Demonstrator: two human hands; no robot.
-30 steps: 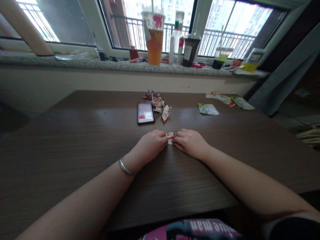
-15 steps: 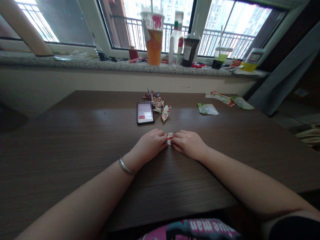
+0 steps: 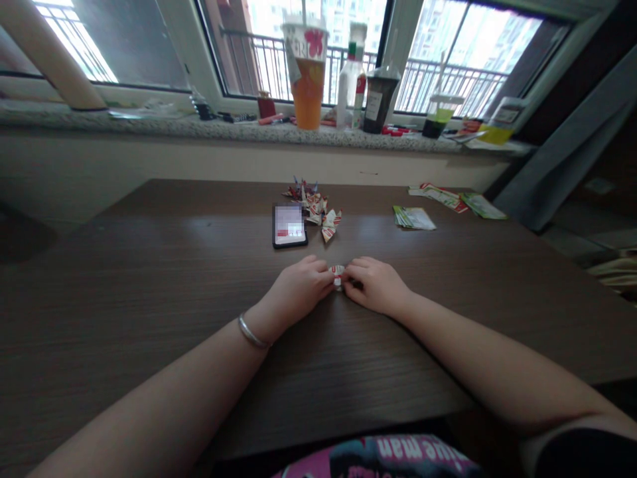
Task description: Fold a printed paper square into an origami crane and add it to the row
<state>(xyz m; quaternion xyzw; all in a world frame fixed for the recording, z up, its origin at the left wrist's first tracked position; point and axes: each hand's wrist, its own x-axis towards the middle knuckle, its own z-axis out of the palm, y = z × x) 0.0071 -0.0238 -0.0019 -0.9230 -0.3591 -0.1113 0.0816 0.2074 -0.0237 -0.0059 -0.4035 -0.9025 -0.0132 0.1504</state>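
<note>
Pinching a small printed paper [image 3: 338, 279] on the table [image 3: 149, 285], the left hand [image 3: 306, 280] is nearly closed; the right hand [image 3: 375, 284] curls loosely at the paper's right edge, its grip unclear

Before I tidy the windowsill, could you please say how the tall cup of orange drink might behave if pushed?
The cup may tip, being tall and narrower at its base; over half full, it probably feels fairly heavy.
</note>
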